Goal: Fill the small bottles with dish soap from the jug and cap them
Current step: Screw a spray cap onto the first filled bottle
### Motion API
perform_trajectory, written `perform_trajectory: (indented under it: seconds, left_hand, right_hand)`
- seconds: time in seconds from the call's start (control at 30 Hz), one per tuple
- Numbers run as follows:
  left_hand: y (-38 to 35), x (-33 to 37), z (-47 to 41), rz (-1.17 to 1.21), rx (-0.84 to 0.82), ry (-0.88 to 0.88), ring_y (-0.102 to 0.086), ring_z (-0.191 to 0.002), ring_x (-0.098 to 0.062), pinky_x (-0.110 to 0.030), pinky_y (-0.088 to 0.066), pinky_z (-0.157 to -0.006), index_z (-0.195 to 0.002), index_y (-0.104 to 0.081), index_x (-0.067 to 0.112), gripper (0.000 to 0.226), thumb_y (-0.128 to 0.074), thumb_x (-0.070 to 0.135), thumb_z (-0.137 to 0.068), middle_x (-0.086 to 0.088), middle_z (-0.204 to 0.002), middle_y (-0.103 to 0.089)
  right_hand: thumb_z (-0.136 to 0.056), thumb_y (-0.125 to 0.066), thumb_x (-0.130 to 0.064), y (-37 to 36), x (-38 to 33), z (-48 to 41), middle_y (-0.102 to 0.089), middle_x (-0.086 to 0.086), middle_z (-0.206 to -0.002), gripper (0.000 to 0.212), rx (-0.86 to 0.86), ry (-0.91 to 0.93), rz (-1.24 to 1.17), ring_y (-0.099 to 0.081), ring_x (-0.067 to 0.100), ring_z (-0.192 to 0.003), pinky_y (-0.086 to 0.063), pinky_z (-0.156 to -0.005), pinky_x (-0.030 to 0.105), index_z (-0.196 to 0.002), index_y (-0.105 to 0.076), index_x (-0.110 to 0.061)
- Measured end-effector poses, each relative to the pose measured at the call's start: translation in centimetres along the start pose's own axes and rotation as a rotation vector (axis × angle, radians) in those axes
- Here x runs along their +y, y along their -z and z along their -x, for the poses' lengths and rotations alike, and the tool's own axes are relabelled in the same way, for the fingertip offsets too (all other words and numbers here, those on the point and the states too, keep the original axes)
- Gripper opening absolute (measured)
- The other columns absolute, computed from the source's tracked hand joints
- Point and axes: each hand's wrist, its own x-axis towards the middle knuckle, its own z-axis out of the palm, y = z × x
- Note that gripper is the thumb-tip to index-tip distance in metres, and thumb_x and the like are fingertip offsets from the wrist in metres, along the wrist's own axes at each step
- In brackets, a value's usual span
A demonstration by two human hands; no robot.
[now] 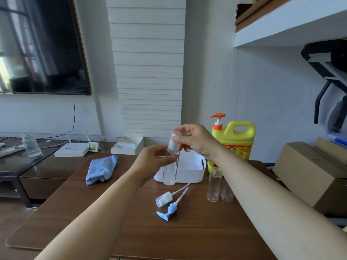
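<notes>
**Bare forearms, one bottle held over the table**

Two forearms reach in over the brown table [131, 231]. Just beyond them a loose spray cap [163, 198] and a blue pump [169, 211] lie side by side.

The left hand [152, 160] grips a clear bottle [170, 171], upright in front of the white tub [189, 171]. The right hand [197, 141] pinches the cap [173, 141] at that bottle's neck.

Two open bottles [213, 184] stand to the right, before the yellow jug [234, 145]. A blue cloth [102, 169] lies to the left.
</notes>
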Motion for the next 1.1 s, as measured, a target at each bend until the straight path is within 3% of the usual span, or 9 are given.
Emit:
perform_trajectory:
  seconds: [0.13, 0.27, 0.43, 0.57, 0.7, 0.83, 0.93, 1.03, 1.1]
  left_hand:
    - [-0.08, -0.2, -0.02, -0.024, -0.002, -0.004, -0.068, -0.093, -0.004, -0.021, -0.049, -0.087, -0.107, -0.07, 0.025, 0.03, -0.076, 0.026, -0.078, 0.009, -0.098, -0.073]
    - [-0.04, -0.17, -0.09, 0.008, -0.005, -0.002, -0.069, -0.095, -0.009, -0.023, -0.049, -0.09, -0.108, -0.07, 0.023, 0.031, -0.076, 0.024, -0.078, 0.006, -0.1, -0.073]
    - [-0.15, -0.12, -0.07, 0.0, 0.001, -0.003, -0.069, -0.093, -0.007, -0.021, -0.049, -0.088, -0.108, -0.069, 0.023, 0.031, -0.077, 0.024, -0.078, 0.006, -0.099, -0.074]
    - [-0.28, -0.05, 0.0, 0.009, -0.006, -0.002, -0.069, -0.093, -0.008, -0.021, -0.048, -0.088, -0.11, -0.069, 0.023, 0.032, -0.076, 0.024, -0.078, 0.006, -0.099, -0.074]
    - [-0.18, 0.13, -0.06, -0.004, -0.003, -0.006, -0.069, -0.093, -0.007, -0.02, -0.049, -0.088, -0.107, -0.07, 0.023, 0.03, -0.076, 0.023, -0.078, 0.007, -0.098, -0.074]
    - [-0.39, -0.16, -0.06, -0.024, 0.004, -0.006, -0.068, -0.094, -0.006, -0.019, -0.049, -0.087, -0.108, -0.07, 0.024, 0.03, -0.076, 0.025, -0.079, 0.008, -0.098, -0.074]
    - [-0.18, -0.16, -0.12, 0.007, -0.005, -0.001, -0.068, -0.095, -0.009, -0.024, -0.049, -0.091, -0.108, -0.07, 0.024, 0.03, -0.076, 0.024, -0.079, 0.006, -0.099, -0.074]
    - [-0.13, -0.06, -0.24, -0.018, 0.012, -0.007, -0.068, -0.093, -0.007, -0.022, -0.05, -0.089, -0.106, -0.07, 0.024, 0.03, -0.077, 0.024, -0.078, 0.007, -0.098, -0.074]
    - [-0.27, -0.09, -0.23, -0.023, 0.011, -0.008, -0.068, -0.093, -0.005, -0.019, -0.049, -0.086, -0.105, -0.071, 0.024, 0.028, -0.077, 0.024, -0.078, 0.007, -0.098, -0.074]
  right_hand:
    - [-0.072, -0.081, -0.022, -0.33, -0.28, 0.13, -0.061, 0.005, -0.067, 0.036, 0.068, -0.017, 0.127, -0.055, 0.007, -0.043, -0.039, -0.041, 0.018, -0.089, -0.053, -0.008]
    - [-0.082, -0.072, -0.015, -0.02, -0.39, 0.31, -0.064, 0.003, -0.076, 0.034, -0.011, -0.032, 0.044, -0.055, 0.01, -0.05, -0.039, -0.045, 0.019, -0.111, -0.06, -0.005]
    - [-0.072, -0.081, -0.018, -0.19, -0.29, 0.43, -0.063, 0.002, -0.073, 0.034, 0.073, -0.011, 0.107, -0.053, -0.002, -0.043, -0.042, -0.045, 0.012, -0.097, -0.062, -0.005]
    - [-0.08, -0.074, -0.011, -0.09, -0.5, 0.44, -0.063, 0.004, -0.085, 0.041, -0.009, -0.037, 0.08, -0.052, -0.006, -0.043, -0.04, -0.045, 0.008, -0.119, -0.059, -0.009]
    - [-0.074, -0.079, -0.011, -0.02, 0.14, 0.35, -0.068, 0.004, -0.081, 0.036, 0.044, 0.003, 0.122, -0.062, 0.002, -0.062, -0.048, -0.06, 0.014, -0.106, -0.065, -0.002]
    - [-0.071, -0.082, -0.026, -0.21, 0.49, 0.14, -0.063, 0.005, -0.082, 0.048, 0.044, -0.028, 0.175, -0.054, 0.0, -0.055, -0.043, -0.051, 0.01, -0.108, -0.064, -0.001]
    - [-0.079, -0.074, -0.01, 0.42, 0.28, 0.34, -0.063, 0.005, -0.085, 0.042, -0.027, -0.057, 0.06, -0.053, -0.004, -0.048, -0.04, -0.047, 0.008, -0.119, -0.061, -0.002]
    - [-0.074, -0.079, -0.008, 0.3, 0.23, 0.56, -0.069, 0.005, -0.084, 0.034, 0.04, -0.007, 0.102, -0.064, 0.001, -0.065, -0.048, -0.056, 0.006, -0.105, -0.066, -0.002]
    - [-0.068, -0.084, -0.015, -0.1, 0.35, 0.52, -0.067, 0.001, -0.075, 0.034, 0.099, 0.009, 0.169, -0.061, 0.001, -0.061, -0.048, -0.056, 0.006, -0.094, -0.066, -0.002]
